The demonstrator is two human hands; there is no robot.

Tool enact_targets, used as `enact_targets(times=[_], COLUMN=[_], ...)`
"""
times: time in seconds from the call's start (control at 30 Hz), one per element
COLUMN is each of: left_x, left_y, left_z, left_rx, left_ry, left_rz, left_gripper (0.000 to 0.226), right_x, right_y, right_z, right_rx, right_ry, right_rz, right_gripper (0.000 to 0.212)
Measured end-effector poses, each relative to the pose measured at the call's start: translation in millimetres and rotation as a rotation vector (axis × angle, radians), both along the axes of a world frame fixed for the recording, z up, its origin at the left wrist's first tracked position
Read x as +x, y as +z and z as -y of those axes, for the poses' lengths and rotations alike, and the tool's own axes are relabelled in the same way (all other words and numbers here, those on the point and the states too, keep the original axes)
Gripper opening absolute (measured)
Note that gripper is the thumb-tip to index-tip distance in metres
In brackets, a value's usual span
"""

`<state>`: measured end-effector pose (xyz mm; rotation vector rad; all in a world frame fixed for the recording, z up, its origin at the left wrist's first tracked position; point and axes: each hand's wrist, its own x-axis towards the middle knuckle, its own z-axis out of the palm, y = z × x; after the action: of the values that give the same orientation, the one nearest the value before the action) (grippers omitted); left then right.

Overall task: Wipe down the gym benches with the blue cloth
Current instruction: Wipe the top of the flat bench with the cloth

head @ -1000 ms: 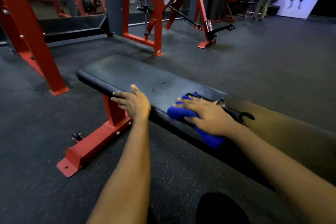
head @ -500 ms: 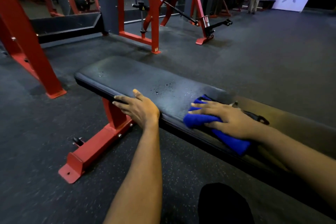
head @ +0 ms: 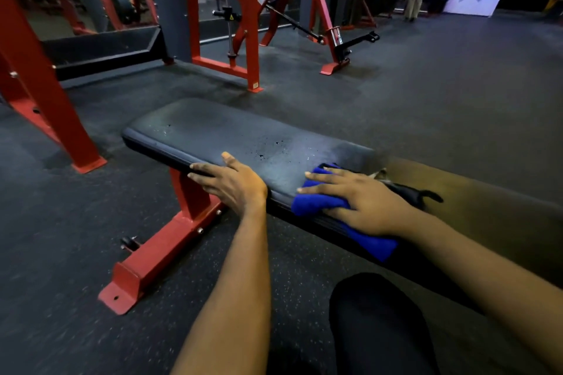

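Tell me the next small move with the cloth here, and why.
Probably slide the right hand, which presses the blue cloth flat, leftward along the bench pad over the droplets. They dot the pad just beyond the cloth, and a few more sit near the pad's left end. The left hand rests on the pad's near edge, beside that path.
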<state>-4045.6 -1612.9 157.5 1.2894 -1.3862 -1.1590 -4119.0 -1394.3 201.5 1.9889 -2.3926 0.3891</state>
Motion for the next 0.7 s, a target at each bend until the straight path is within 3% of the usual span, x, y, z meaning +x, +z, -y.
enact_targets(times=[0.1,0.3,0.53,0.7], left_x=[0,1,3,0], left_y=[0,3,6,4], left_z=[-1,-2,-5,-2], left_rx=[0.004,0.005,0.009,-0.002], left_ry=[0.001,0.014,0.014,0.011], left_rz=[0.005,0.019,0.015,0.004], left_gripper=[0.072,0.07,0.07,0.07], right_x=[2,9,-36,-10], right_y=[-5,-5,-7,-13], right_z=[17,-41,40,-10], right_rx=[-0.035,-0.04,0.009,0.003], right_ry=[-0.025,0.07,-0.275,-0.281], right_rz=[-0.035,-0.022,0.038,0.02], right_gripper=[0.052,0.052,0.059,0.063])
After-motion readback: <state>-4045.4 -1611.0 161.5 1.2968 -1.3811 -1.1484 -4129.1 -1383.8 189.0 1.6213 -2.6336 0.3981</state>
